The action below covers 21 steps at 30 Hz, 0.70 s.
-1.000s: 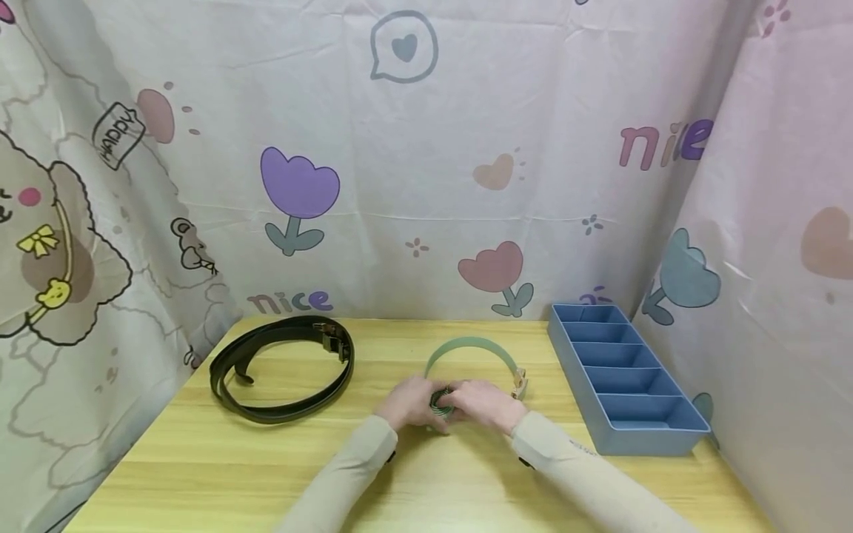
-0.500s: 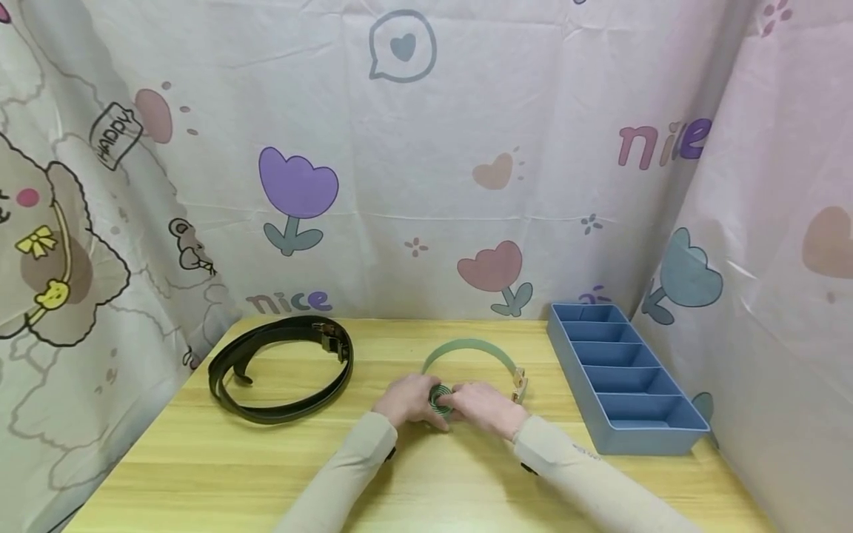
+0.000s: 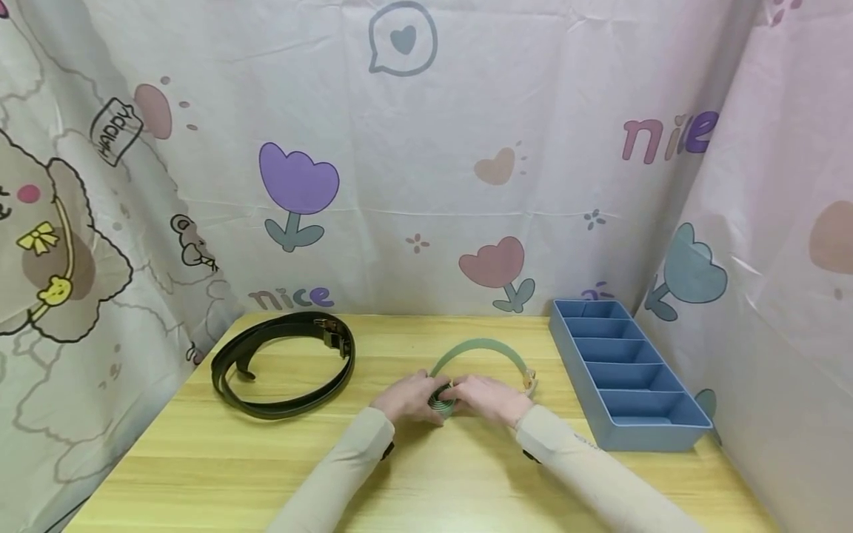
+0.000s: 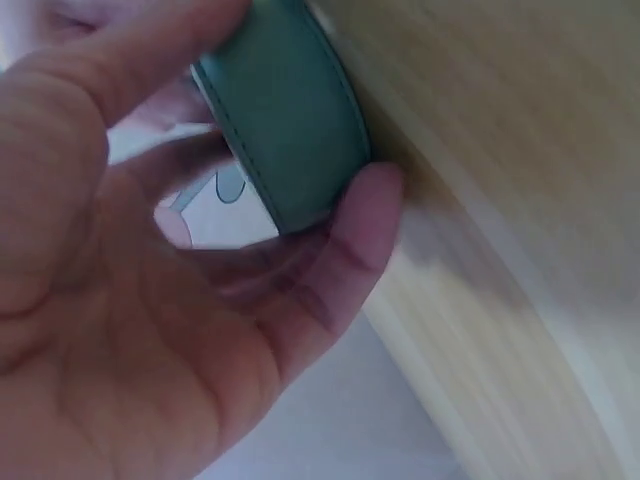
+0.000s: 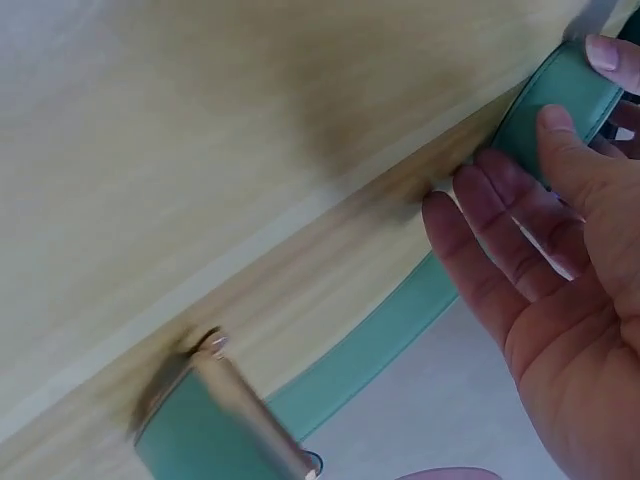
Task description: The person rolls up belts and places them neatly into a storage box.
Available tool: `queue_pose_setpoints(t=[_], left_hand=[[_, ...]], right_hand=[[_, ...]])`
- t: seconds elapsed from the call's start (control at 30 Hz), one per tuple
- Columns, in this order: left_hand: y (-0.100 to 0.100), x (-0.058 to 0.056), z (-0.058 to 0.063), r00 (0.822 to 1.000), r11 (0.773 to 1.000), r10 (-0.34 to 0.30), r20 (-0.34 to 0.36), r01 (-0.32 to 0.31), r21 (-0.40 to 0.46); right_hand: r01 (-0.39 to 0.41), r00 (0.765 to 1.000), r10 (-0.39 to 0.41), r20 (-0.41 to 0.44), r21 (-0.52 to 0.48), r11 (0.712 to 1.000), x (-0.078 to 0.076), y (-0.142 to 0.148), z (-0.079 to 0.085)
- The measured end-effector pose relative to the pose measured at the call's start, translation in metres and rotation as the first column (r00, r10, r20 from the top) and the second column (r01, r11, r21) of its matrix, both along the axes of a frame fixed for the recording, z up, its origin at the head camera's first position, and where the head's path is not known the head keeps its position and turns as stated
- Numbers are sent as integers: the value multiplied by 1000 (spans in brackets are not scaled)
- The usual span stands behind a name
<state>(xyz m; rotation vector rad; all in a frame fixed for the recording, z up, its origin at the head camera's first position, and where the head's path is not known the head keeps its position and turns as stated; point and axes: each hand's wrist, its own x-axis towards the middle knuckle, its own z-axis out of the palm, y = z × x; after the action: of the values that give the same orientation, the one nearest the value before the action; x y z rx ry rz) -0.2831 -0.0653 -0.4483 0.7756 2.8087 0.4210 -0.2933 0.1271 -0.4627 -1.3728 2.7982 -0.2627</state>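
A green belt lies in an arc on the table, its near part wound into a tight upright-edged coil. My left hand grips the coil from the left; in the left wrist view its thumb and fingers curl round the stitched green strap. From the other side my right hand pinches the coil, its thumb against the strap and the lower fingers loosely extended. The gold-toned buckle stands at the belt's free end, beyond the right hand.
A looped black belt lies at the left of the wooden table. A blue-grey divided box stands at the right edge. Printed curtains enclose the back and sides.
The coil has turned a little between my hands, and my right fingers have shifted on it. The belt's arc and buckle have slid slightly to the right. The black belt stays put.
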Motion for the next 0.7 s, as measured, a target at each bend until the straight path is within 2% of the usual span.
queue_pose_setpoints(t=[0.13,0.23,0.3,0.37,0.43,0.6,0.7], left_hand=[[3,-1,-4,998,999,38,-47,-38,-6],[5,-2,-7,989,997,70,-131,-75,-33],[5,-1,-8,979,994,90,-182,-100,-43],[3,-2,-10,974,993,101,-202,-112,-45],[1,-4,-10,978,993,95,-184,-105,-45],[-6,-8,-4,997,997,69,-45,-69,-19],[-8,-8,-4,997,998,51,-54,-52,-23]], right_hand=[[-10,997,11,-83,5,1000,1,-4,-1],[-14,988,13,-153,-5,1000,4,-10,-4],[-17,989,13,-148,-27,999,4,-13,-6],[-9,994,4,-110,-45,999,2,-14,-7],[-3,998,-1,-67,-57,998,0,-14,-8],[9,1000,-10,-19,-55,998,-5,-11,-6],[13,1000,-13,-10,-40,999,-8,-12,-6]])
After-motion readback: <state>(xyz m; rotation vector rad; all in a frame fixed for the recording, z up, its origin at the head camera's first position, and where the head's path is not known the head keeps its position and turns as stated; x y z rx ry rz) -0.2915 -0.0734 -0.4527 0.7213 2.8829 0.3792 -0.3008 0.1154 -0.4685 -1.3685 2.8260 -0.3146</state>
